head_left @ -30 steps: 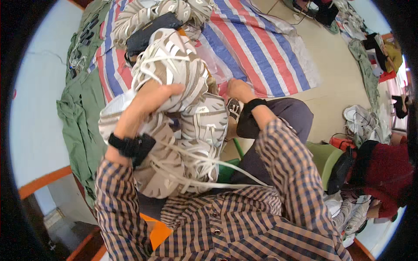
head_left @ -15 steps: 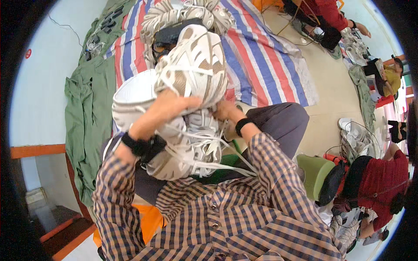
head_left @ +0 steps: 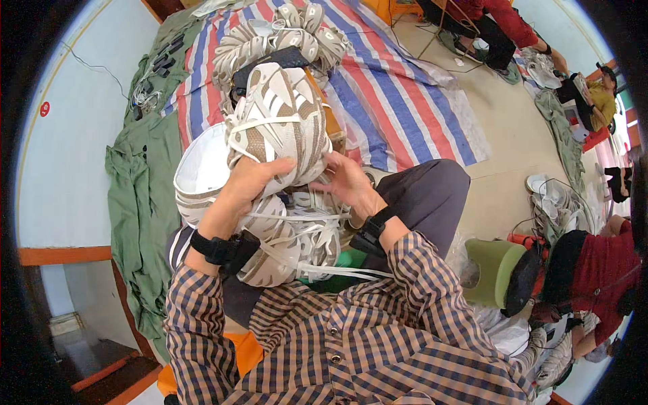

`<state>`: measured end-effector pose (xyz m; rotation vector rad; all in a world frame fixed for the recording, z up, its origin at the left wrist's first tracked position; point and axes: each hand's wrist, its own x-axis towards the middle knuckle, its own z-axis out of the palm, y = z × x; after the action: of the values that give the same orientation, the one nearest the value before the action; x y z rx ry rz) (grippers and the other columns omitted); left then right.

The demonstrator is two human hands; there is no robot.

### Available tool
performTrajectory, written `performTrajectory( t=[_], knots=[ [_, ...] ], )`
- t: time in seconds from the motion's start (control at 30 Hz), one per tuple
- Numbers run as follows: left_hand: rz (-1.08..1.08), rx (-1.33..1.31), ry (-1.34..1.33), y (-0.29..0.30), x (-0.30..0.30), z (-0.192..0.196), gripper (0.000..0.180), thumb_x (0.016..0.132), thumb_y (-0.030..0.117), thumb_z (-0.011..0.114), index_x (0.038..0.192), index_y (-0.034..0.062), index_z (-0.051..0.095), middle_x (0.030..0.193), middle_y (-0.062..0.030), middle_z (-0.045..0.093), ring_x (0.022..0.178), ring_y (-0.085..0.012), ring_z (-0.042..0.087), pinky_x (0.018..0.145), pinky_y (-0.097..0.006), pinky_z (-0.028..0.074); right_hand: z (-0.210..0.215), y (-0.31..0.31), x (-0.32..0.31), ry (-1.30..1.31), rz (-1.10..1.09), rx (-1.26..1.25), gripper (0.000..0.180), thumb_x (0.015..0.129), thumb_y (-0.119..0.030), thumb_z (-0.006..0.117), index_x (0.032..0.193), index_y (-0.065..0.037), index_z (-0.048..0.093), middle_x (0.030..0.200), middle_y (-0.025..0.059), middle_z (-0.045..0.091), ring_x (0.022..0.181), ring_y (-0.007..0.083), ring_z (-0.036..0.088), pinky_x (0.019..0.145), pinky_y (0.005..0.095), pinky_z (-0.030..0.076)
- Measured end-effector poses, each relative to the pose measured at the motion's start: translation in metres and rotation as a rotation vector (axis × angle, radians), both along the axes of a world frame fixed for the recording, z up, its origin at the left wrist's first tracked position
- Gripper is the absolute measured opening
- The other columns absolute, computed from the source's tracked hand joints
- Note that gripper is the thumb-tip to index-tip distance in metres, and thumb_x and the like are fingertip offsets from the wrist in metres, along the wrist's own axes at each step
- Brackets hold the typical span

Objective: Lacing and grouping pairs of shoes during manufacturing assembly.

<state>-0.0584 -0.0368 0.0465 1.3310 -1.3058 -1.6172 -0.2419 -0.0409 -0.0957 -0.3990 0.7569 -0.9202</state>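
A white sneaker with tan mesh and laces wound across it [head_left: 283,125] is up in front of me. My left hand [head_left: 251,182] grips its near end, the thumb lying on the upper and the other fingers mostly hidden. My right hand [head_left: 349,181] is at the sneaker's right side, its fingers apart and partly hidden by the shoe's edge. Left of it, another sneaker shows its white lining [head_left: 204,162]. Below my hands, more white sneakers [head_left: 273,246] bunch together over my lap, and long white laces [head_left: 341,271] stretch from them toward my right forearm.
Beyond the sneaker lie a black bag [head_left: 277,64] and a pile of similar sneakers [head_left: 243,47] on a striped sheet [head_left: 398,88]. Green cloth [head_left: 145,182] runs along the left. At right are a green stool [head_left: 486,273], a shoe heap [head_left: 553,206] and co-workers.
The sneaker has tipped slightly, and fewer loose laces cross it. My right hand has opened out from beneath its near edge to its right side. My left hand keeps its hold.
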Motion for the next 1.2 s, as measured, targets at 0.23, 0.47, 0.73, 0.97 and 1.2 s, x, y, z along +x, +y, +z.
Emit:
performTrajectory(
  t=[0.23, 0.47, 0.73, 0.97, 1.2],
  knots=[
    [-0.157, -0.162, -0.284, 0.016, 0.010, -0.005, 0.059, 0.071, 0.013, 0.069, 0.124, -0.0021, 0.048, 0.115, -0.0103, 0.058, 0.101, -0.0216, 0.055, 0.089, -0.032, 0.042, -0.006, -0.026, -0.016, -0.073, -0.215, 0.099, 0.032, 0.092, -0.024, 0.051, 0.119, -0.009, 0.050, 0.112, 0.0038, 0.057, 0.100, 0.0201, 0.055, 0.080, 0.0459, 0.049],
    [-0.141, -0.011, -0.495, 0.001, -0.011, -0.037, 0.048, 0.073, 0.024, 0.066, 0.114, 0.0020, 0.057, 0.109, -0.0123, 0.062, 0.100, -0.0254, 0.058, 0.089, -0.034, 0.042, -0.017, -0.001, 0.018, -0.378, -0.215, 0.055, 0.029, 0.093, -0.025, 0.048, 0.115, -0.008, 0.054, 0.111, 0.0035, 0.060, 0.097, 0.0192, 0.058, 0.077, 0.0416, 0.051],
    [-0.360, -0.196, -1.176, -0.015, -0.070, -0.068, 0.043, 0.071, 0.039, 0.053, 0.097, 0.0074, 0.066, 0.093, -0.0173, 0.066, 0.087, -0.0354, 0.061, 0.077, -0.041, 0.046, -0.055, -0.014, -0.001, 0.015, -0.307, 0.265, 0.026, 0.090, -0.032, 0.052, 0.106, -0.012, 0.057, 0.095, -0.0005, 0.059, 0.081, 0.0133, 0.055, 0.070, 0.0374, 0.047],
    [-0.393, -0.272, -1.450, -0.001, -0.086, -0.082, 0.047, 0.076, 0.037, 0.052, 0.110, 0.0066, 0.062, 0.113, -0.0179, 0.060, 0.107, -0.0326, 0.054, 0.097, -0.055, 0.027, 0.030, 0.013, -0.016, 0.646, -0.461, -0.462, 0.046, 0.082, -0.018, 0.060, 0.123, 0.001, 0.049, 0.120, 0.0150, 0.053, 0.108, 0.0232, 0.052, 0.092, 0.0325, 0.041],
    [-0.113, -0.739, -1.537, 0.010, -0.084, -0.116, 0.059, 0.087, 0.039, 0.041, 0.140, 0.0144, 0.029, 0.144, -0.0078, 0.032, 0.132, -0.0269, 0.028, 0.100, -0.052, 0.024, 0.052, 0.014, 0.005, 1.582, -0.132, -0.927, 0.075, 0.081, -0.030, 0.060, 0.137, 0.004, 0.024, 0.133, 0.0305, 0.036, 0.124, 0.0406, 0.037, 0.101, 0.0434, 0.032]
  ],
)
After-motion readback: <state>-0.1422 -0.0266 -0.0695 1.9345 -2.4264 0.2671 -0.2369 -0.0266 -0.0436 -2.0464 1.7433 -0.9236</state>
